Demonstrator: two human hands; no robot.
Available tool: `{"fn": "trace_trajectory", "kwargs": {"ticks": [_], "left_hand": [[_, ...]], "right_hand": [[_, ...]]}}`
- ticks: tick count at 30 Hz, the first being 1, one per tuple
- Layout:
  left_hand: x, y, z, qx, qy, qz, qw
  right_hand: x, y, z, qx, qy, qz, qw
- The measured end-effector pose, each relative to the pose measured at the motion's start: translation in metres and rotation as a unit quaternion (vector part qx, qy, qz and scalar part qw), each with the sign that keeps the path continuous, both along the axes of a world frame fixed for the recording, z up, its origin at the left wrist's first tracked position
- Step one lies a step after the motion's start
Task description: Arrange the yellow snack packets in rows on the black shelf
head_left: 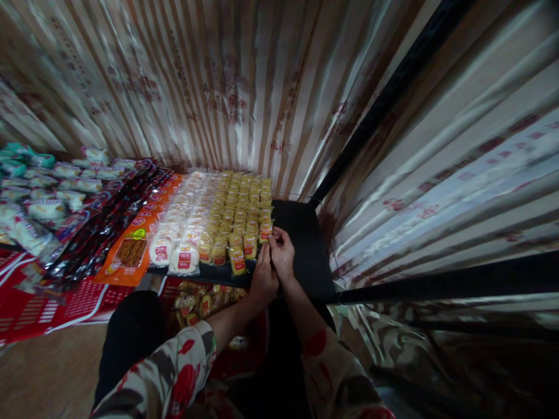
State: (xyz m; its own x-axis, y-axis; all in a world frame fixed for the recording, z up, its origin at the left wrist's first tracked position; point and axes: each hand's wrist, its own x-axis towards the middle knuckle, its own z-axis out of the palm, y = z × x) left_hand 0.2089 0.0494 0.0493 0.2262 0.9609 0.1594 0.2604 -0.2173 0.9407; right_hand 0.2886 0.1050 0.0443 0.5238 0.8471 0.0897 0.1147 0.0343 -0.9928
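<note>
A: What is lying at the far left?

B: Glossy white-and-teal plastic snack bags (41,192) are sitting in loose heaps, and beside them shiny black-and-red foil packets (109,215) are running back in overlapping rows. Next, flat orange packets printed with brown sticks (131,253) are lying at the front edge.

A: And toward the middle?

B: Round white cakes in clear crinkled wrappers with red labels (183,233) are standing in neat columns, just beside small yellow rectangular snack packets with red labels (242,215), all resting on a matte black shelf board (305,244).

A: What are the hands doing?

B: The left hand (263,278) and the right hand (282,253) are meeting at the right front end of the yellow rows, touching each other, fingers curled and pinching together around one yellow packet (265,233) at the corner of the block. How much of it they are gripping I cannot tell; it is mostly hidden. Floral red-and-cream fabric sleeves (174,366) are covering both forearms.

A: And to the right?

B: A black metal frame bar (437,284) is crossing in front of a satiny striped cream-and-brown curtain (458,151) hanging in soft folds.
</note>
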Motion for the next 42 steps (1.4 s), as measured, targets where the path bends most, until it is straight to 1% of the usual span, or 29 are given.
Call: {"fn": "trace_trajectory", "kwargs": {"ticks": [7, 12, 15, 18, 21, 24, 29, 33, 35, 40, 42], "left_hand": [[0.0, 0.005, -0.004, -0.004, -0.02, -0.001, 1.0], [-0.001, 0.005, -0.005, -0.017, -0.032, 0.01, 0.999], [-0.002, 0.006, -0.005, -0.019, -0.03, 0.007, 0.999], [-0.003, 0.006, -0.006, -0.019, -0.036, 0.003, 0.999], [-0.002, 0.004, -0.006, -0.008, -0.031, 0.003, 0.999], [-0.002, 0.003, -0.005, -0.001, -0.023, 0.002, 1.0], [-0.002, 0.004, -0.003, 0.004, -0.02, 0.015, 1.0], [-0.002, 0.004, -0.001, 0.014, -0.01, 0.01, 1.0], [-0.003, 0.004, -0.001, 0.015, -0.004, 0.013, 1.0], [-0.003, 0.003, -0.004, 0.018, 0.008, 0.009, 1.0], [-0.003, 0.002, -0.003, 0.018, 0.011, 0.006, 1.0]], "right_hand": [[-0.002, 0.002, 0.003, 0.014, -0.01, 0.03, 0.999], [-0.005, 0.001, 0.009, 0.024, -0.029, -0.014, 0.999], [-0.006, 0.001, 0.013, 0.024, -0.055, -0.004, 0.998], [-0.004, 0.001, 0.014, 0.012, -0.053, 0.013, 0.998], [-0.001, 0.002, 0.013, 0.008, -0.058, 0.002, 0.998], [-0.002, 0.005, 0.014, -0.008, -0.03, 0.005, 1.0], [-0.011, 0.014, 0.021, -0.029, 0.02, 0.093, 0.995], [-0.011, 0.016, 0.022, -0.046, 0.053, 0.109, 0.992], [-0.011, 0.015, 0.021, -0.035, 0.07, 0.105, 0.991], [-0.01, 0.011, 0.014, 0.023, 0.101, 0.087, 0.991], [-0.01, 0.007, 0.013, 0.03, 0.107, 0.078, 0.991]]}}
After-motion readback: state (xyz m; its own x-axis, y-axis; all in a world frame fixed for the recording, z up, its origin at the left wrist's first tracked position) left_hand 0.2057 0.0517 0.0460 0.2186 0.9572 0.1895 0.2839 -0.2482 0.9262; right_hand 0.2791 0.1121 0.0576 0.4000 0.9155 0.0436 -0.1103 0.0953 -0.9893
